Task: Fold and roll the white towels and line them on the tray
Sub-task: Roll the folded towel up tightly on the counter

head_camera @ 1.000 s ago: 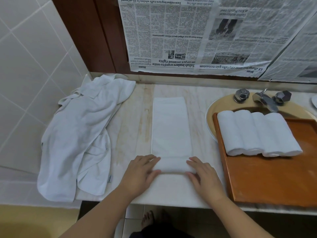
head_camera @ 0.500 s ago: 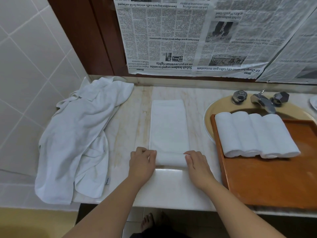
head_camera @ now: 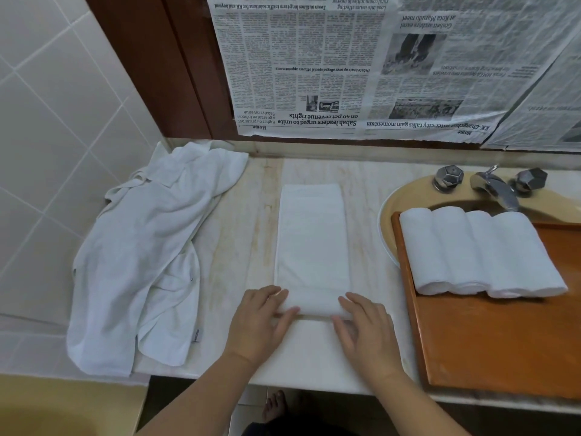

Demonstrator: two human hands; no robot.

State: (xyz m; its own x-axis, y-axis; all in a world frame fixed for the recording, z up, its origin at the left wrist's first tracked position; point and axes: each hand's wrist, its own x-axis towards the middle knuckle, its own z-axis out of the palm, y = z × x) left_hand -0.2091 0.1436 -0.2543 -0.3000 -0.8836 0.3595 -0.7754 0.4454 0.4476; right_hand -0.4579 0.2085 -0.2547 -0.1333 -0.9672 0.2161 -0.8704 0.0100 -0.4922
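Observation:
A white towel lies folded into a long strip on the marble counter, pointing away from me. Its near end is wound into a short roll. My left hand grips the roll's left end, fingers on top and thumb along the near side. My right hand grips the right end the same way. To the right, a wooden tray carries several rolled white towels side by side at its far edge.
A heap of loose white towels covers the counter's left end and hangs over its front edge. The tray lies over a beige sink with a chrome faucet. Newspaper covers the wall behind.
The roll has grown and moved away from me along the strip. Both hands moved forward with it, and their fingers went from tightly curled to flatter over the roll.

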